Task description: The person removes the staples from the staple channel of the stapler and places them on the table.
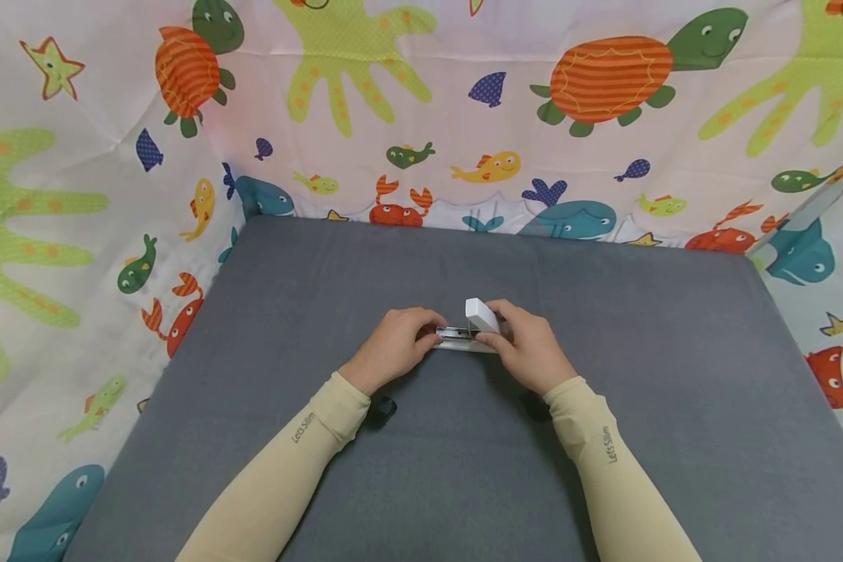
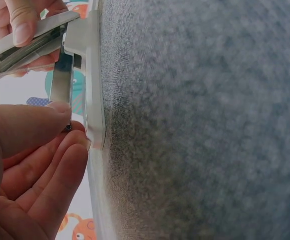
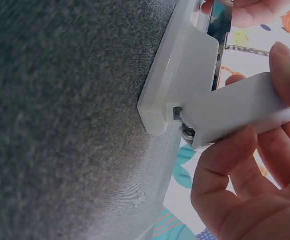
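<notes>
Head view: two beige sleeves (image 1: 274,468) are caught closest up, lettering printed on both. Past those, a white stapler (image 1: 464,346) is held popped open on the grey table (image 1: 428,484), base down. Its metal channel (image 2: 62,82) is pinched at the tip by the left hand (image 1: 393,343), and its raised top (image 1: 481,314) is gripped by the right hand (image 1: 531,351). Way back, the table's edged by sea-creature cloth (image 1: 457,133).

On the flat grey cloth (image 1: 432,484), a white plastic stapler (image 1: 465,343) is being flanked by the left hand (image 1: 396,343) at nine o'clock, the right hand (image 1: 530,347) at three.
</notes>
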`<state>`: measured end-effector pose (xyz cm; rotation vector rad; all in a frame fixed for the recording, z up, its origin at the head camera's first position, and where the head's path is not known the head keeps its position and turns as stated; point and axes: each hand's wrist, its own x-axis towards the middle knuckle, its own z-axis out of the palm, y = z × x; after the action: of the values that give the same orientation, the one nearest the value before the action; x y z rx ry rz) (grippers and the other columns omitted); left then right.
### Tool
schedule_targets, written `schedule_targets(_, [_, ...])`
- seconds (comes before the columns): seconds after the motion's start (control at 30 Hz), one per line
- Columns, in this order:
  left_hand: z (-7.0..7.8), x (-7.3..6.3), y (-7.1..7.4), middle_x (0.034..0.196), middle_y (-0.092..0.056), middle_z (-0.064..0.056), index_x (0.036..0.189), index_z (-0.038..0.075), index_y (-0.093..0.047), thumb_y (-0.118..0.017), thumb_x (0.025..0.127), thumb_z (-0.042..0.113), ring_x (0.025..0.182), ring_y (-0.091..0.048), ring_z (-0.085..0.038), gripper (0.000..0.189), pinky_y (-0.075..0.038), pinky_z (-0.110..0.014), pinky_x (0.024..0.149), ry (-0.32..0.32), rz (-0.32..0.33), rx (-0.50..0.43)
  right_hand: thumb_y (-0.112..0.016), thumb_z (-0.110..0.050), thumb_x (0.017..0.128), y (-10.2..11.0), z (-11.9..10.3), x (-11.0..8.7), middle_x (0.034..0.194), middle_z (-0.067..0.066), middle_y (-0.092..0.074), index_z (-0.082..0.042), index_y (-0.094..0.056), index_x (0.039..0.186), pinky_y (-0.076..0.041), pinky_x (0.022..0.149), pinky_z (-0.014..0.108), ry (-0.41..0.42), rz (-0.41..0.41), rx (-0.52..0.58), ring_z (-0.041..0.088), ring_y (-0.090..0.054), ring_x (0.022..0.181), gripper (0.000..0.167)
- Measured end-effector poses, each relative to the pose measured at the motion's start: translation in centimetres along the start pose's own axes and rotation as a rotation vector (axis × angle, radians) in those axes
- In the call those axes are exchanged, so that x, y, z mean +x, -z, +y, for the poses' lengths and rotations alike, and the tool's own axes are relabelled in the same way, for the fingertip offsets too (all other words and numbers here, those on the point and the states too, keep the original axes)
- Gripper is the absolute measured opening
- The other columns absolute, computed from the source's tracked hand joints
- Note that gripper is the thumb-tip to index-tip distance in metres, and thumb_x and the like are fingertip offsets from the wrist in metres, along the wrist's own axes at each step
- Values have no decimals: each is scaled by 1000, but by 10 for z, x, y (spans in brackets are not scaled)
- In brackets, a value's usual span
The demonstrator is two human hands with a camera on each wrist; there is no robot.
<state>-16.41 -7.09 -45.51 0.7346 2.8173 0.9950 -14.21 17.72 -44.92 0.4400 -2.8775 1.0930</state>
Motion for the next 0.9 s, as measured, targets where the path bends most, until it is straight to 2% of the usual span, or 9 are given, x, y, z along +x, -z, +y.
schedule_targets(0.37, [-2,0,0,108,-77,0,123,15,-79,-77,102,18,89,-66,-12,21,-60,-31,84,16,-7,-3,-79,-21,101,2,7,-3,132,12,-74,-19,-65,138,-64,92,56,-88,-4,141,36,-80,105,40])
schedule_targets(0.63, [-2,-1,-1,106,-77,2,123,16,-80,-77,103,18,87,-65,-11,20,-59,-30,82,23,-13,-19,-80,-18,100,4,12,-5,128,9,-77,-19,-67,133,-64,91,53,-75,10,199,33,-81,105,35])
schedule_targets(0.9, [-5,0,-2,106,-79,0,121,14,-80,-77,102,15,87,-67,-10,19,-60,-30,81,-3,-4,-37,-78,-18,101,8,14,-6,133,8,-76,-18,-67,132,-60,104,56,-119,-3,253,31,-72,128,33])
